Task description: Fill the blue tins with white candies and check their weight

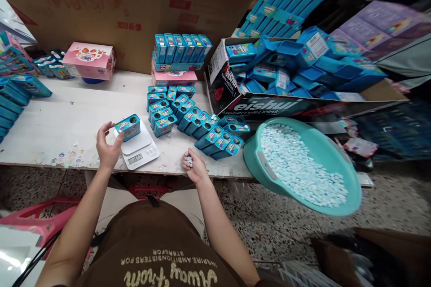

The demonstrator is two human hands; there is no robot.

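A small blue candy box (129, 129) with round holes in its top stands on a white digital scale (147, 145), whose display seems to read 1552, though a decimal point is hard to make out. Around the near left side of that box is my left hand (109, 145), thumb and fingers apart, close to it; whether it touches is unclear. Several pale blue and white candies (189, 160) lie in the curled fingers of my right hand (195, 168), above the table's front edge. Beyond it stand rows of similar blue boxes (191, 119), some with candies at their openings.
At the right, a teal basin (251, 157) holds a heap of pale candies. Behind it, a black carton (269, 104) is piled with blue boxes. Pink boxes (89, 60) and a cardboard sheet (188, 9) stand at the back. More blue boxes (13, 98) line the left.
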